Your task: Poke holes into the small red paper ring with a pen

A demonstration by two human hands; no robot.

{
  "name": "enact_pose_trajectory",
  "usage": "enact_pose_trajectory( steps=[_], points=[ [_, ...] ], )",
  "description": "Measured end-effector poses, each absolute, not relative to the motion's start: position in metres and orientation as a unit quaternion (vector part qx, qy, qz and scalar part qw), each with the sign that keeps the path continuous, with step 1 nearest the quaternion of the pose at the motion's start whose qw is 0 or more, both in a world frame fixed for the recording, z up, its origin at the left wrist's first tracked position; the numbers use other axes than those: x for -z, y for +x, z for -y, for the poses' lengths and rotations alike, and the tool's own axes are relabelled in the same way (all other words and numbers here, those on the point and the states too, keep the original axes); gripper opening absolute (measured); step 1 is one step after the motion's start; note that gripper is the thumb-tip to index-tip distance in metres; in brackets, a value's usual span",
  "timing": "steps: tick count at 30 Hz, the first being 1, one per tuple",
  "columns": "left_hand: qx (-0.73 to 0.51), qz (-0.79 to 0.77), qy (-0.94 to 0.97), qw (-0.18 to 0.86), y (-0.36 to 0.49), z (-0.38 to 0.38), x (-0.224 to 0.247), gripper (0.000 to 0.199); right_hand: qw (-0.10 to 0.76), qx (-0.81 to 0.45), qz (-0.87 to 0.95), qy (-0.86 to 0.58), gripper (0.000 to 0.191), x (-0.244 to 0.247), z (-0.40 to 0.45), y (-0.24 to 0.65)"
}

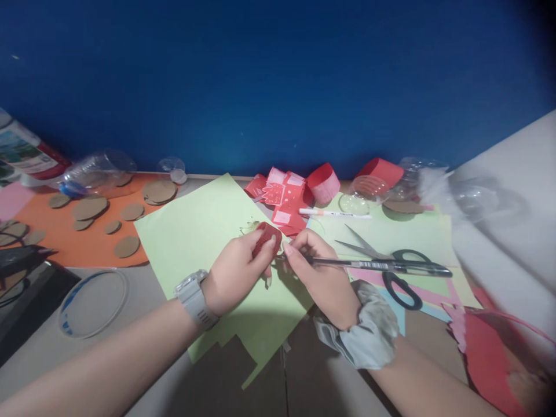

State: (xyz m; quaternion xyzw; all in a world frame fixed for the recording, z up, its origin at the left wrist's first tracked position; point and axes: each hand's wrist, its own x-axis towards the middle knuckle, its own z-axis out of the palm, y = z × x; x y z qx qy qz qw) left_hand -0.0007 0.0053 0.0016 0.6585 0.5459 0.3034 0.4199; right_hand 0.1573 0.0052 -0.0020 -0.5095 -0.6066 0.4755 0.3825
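My left hand [241, 263], with a grey watch on its wrist, is closed on a small dark red rounded piece [268, 236]; its material I cannot make out. My right hand [319, 272], with a pale scrunchie at the wrist, grips a dark pen [343, 262] with a barcode label on its barrel. The pen's long end points right, and its other end is near my left fingertips, partly hidden. Beneath both hands lies a light green paper sheet [191, 237] with a cut lower edge. Open scissors [402, 289] with black handles lie partly behind the pen.
Cardboard discs [90, 208] lie on orange paper [99, 249] at the left, near a clear plastic ring [93, 304]. Red paper pieces [293, 194] and a white marker [334, 214] lie ahead. Clear plastic bottle parts [369, 194] stand along the blue wall [278, 87].
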Motion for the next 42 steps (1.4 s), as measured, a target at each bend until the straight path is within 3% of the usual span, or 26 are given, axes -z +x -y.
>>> enact_pose_trajectory(
  steps=[21, 30, 33, 42],
  points=[
    [-0.32, -0.535, 0.654, 0.429, -0.0005, -0.0046, -0.0016, 0.029, 0.387, -0.49, 0.605, -0.495, 0.027, 0.0036, -0.0041, 0.1593],
    [-0.467, -0.45, 0.54, 0.536, 0.001, -0.0026, -0.0042, 0.033, 0.564, -0.487, 0.478, -0.465, 0.026, 0.0053, -0.0005, 0.1596],
    [-0.465, -0.445, 0.552, 0.529, 0.0015, -0.0035, -0.005, 0.027, 0.555, -0.498, 0.478, -0.463, 0.025, 0.0069, -0.0007, 0.1597],
    [-0.453, -0.455, 0.585, 0.495, 0.001, -0.0035, -0.0051, 0.032, 0.522, -0.5, 0.489, -0.488, 0.027, 0.0032, -0.0009, 0.1598]
  ],
)
